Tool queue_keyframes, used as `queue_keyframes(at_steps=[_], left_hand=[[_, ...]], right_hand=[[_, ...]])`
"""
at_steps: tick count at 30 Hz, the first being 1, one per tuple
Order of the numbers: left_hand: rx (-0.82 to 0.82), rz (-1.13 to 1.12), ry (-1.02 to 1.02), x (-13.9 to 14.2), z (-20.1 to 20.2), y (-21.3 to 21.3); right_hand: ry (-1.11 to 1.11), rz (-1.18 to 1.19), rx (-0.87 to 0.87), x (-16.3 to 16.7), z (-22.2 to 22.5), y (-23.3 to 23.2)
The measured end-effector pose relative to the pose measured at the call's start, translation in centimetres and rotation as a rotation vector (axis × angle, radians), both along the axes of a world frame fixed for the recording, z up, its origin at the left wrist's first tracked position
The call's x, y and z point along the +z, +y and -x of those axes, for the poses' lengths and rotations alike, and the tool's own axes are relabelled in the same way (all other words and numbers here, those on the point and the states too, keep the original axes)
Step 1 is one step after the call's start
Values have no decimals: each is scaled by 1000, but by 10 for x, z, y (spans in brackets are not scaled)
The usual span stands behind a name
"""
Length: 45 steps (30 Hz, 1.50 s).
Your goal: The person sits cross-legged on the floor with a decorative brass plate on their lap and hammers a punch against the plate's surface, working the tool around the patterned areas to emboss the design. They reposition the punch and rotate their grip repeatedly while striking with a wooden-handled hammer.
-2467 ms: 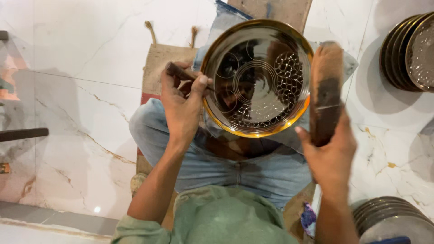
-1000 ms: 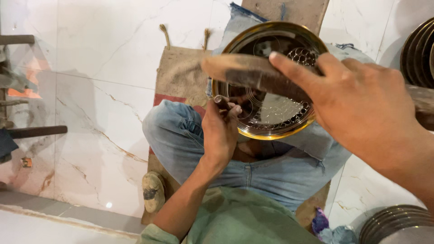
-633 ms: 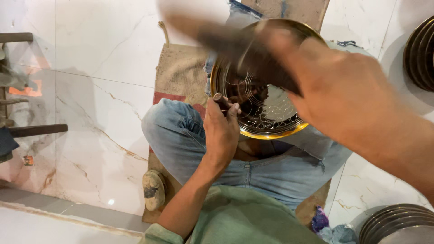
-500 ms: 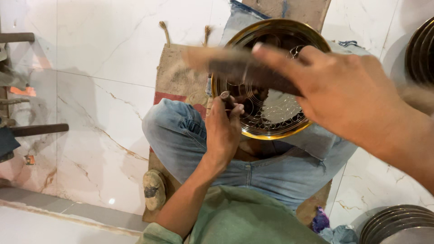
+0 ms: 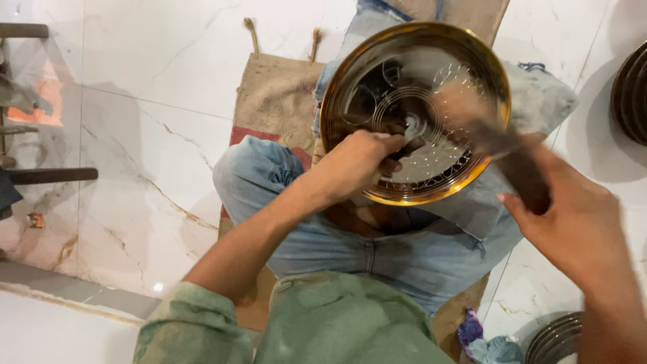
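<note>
A round metal plate with a brass-coloured rim [image 5: 418, 198] rests tilted on my crossed legs in blue jeans. Its face shows engraved rings and a dotted band. My left hand [image 5: 354, 165] sits on the plate's lower middle, fingers closed around a small dark punch [image 5: 403, 148] that is mostly hidden. My right hand [image 5: 573, 226] is at the plate's right edge, gripping a dark wooden beater [image 5: 488, 135]. The beater is blurred, and its end lies over the plate's right half.
A burlap mat [image 5: 276, 94] lies under me on the white marble floor. More metal plates are stacked at the upper right [image 5: 630, 94] and the lower right [image 5: 556, 340]. Cloth scraps [image 5: 482, 340] lie by my knee. Dark bars [image 5: 47, 175] stick out at the left.
My right hand swung the wooden beater up close to the camera and has brought it down to the plate's right side. My left hand stayed on the plate with the punch.
</note>
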<state>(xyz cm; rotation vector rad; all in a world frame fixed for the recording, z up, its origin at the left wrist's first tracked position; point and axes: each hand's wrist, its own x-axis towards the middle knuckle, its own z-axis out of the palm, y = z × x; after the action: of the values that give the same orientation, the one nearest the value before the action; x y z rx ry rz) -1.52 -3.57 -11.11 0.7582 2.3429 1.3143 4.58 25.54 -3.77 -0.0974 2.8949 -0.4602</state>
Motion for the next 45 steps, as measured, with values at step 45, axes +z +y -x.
queue_keyframes(at_steps=[45], left_hand=[[1090,-229,-81,-2,-82,42]], right_hand=[[262,-46,670,98,81,-96]])
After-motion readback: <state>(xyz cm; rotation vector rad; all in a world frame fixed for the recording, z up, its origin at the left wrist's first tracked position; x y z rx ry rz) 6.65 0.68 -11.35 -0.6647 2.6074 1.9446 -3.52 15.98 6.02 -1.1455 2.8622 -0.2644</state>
